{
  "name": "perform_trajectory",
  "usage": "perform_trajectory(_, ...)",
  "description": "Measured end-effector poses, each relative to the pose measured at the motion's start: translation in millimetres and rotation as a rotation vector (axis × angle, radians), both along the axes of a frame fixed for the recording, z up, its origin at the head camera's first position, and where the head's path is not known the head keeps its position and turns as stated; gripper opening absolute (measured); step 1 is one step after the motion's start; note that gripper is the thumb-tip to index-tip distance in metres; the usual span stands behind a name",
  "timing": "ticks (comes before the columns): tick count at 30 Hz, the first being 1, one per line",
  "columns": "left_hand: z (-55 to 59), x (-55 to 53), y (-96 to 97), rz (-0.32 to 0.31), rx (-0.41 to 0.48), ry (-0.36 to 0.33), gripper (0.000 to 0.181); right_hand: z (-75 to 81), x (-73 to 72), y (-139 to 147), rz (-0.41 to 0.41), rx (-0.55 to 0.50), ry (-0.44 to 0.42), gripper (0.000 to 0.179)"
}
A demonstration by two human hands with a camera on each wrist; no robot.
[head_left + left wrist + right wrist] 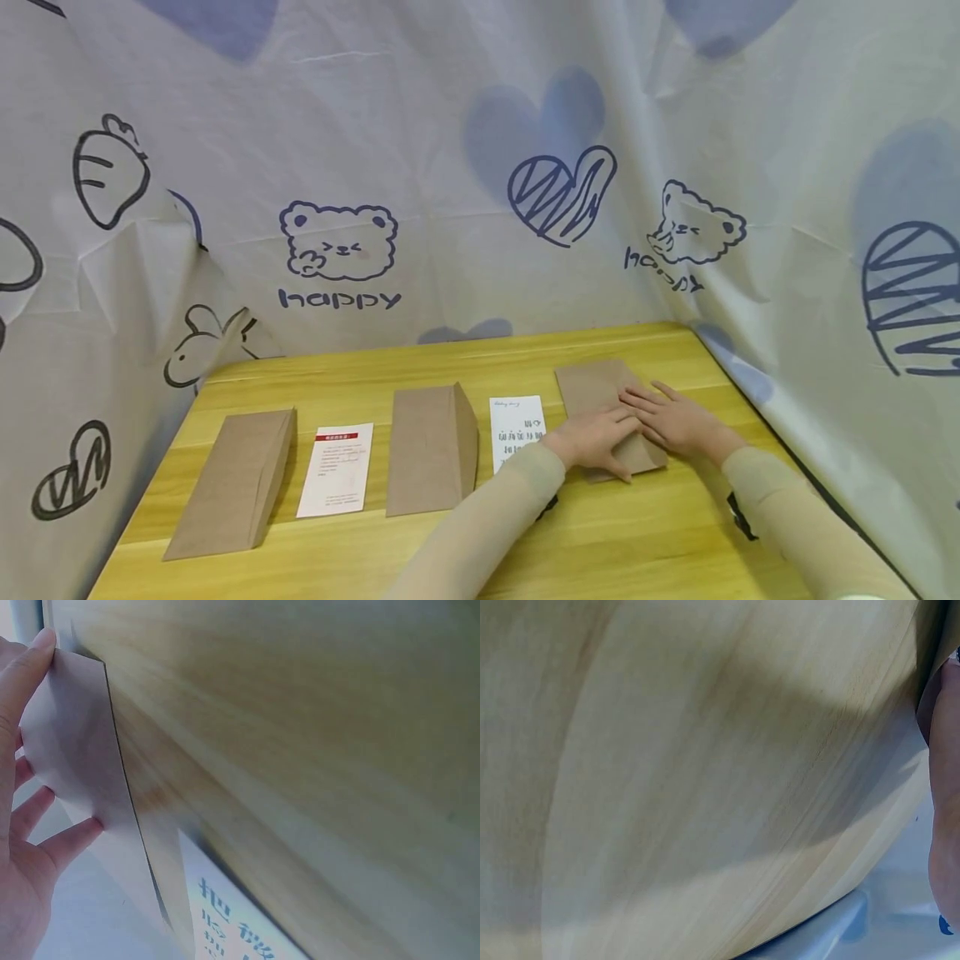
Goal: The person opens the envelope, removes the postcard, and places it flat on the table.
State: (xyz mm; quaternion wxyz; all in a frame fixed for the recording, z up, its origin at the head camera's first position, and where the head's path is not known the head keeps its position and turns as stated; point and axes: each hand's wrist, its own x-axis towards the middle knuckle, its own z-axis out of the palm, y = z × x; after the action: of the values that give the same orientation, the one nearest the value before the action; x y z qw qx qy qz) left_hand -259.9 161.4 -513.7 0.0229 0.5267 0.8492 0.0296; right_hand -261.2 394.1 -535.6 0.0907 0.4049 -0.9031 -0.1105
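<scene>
A brown paper envelope [592,387] lies at the right of the wooden table, under both hands. My left hand [596,437] rests on it from the left, thumb spread toward the near edge. In the left wrist view its fingertips touch the brown paper [79,727], the fingers spread apart. My right hand [678,421] lies over the envelope's right side, fingers extended toward the left hand's fingertips. In the right wrist view only a strip of that hand [945,795] shows, beside a raised edge of brown paper [927,712].
Left of the hands lies a white card with large printed characters [517,427], partly behind the left forearm. Farther left are a brown envelope [423,450], a white card with a red heading [336,471] and another brown envelope [225,483]. A printed curtain [450,250] surrounds the table.
</scene>
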Motion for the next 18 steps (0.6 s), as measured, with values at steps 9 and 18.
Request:
perform_trajectory(9,0.7,1.1,0.4,0.005,-0.008,-0.026,0.084,-2.4,2.7,3.7,-0.053,-0.04,-0.014,0.049)
perform_trajectory(18,1.4,1.3,0.8,0.016,-0.02,-0.042,0.081,-3.5,4.1,-2.6,-0.17,-0.107,-0.108,0.051)
